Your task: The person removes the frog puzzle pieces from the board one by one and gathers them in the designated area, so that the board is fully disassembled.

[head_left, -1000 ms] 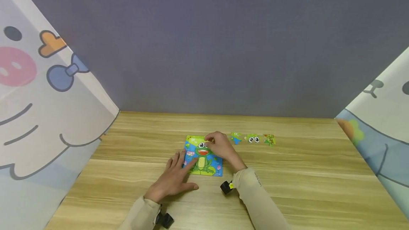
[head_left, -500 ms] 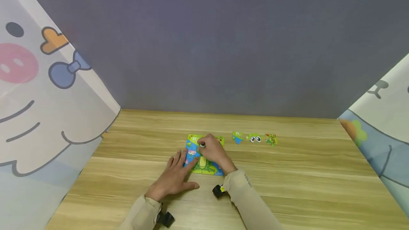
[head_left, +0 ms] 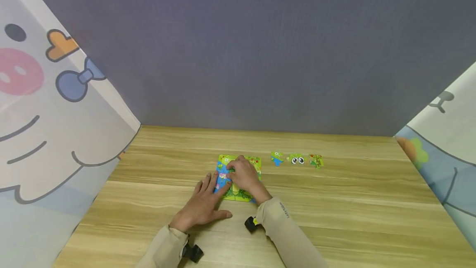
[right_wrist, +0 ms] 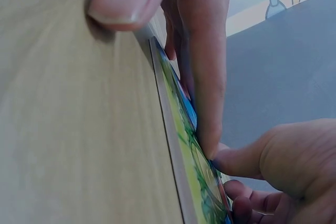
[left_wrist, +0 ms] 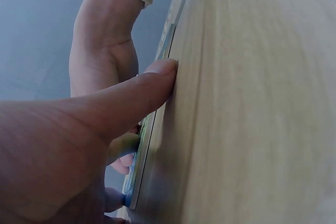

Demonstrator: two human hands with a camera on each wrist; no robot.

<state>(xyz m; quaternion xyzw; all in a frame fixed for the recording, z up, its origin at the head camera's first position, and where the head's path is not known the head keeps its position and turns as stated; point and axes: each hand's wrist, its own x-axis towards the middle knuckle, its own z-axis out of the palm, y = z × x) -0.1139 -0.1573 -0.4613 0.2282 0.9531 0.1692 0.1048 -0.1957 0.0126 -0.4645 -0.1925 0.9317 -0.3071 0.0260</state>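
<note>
A square frog jigsaw puzzle (head_left: 255, 161) in green and blue lies flat on the table. My left hand (head_left: 202, 208) rests at its left side, fingers spread and fairly straight, fingertips on the puzzle. In the left wrist view the left thumb (left_wrist: 152, 77) lies by the puzzle's near edge. My right hand (head_left: 245, 176) reaches over the frog's head, hiding most of it, with thumb and index finger bent down to the surface. Its thumb tip is close to the left index fingertip in the right wrist view. I cannot tell whether it pinches a piece.
To the puzzle's right lie a blue-and-green piece (head_left: 277, 158), a piece with two frog eyes (head_left: 297, 159) and a piece with red and green plants (head_left: 316, 161). A grey panel (head_left: 260, 53) stands behind the wooden table (head_left: 353, 202), with cartoon-printed walls (head_left: 74, 135) on both sides.
My right hand has slid left across the puzzle, from the right side of the frog's head to its left side. The left hand holds its place; the loose pieces stay put.
</note>
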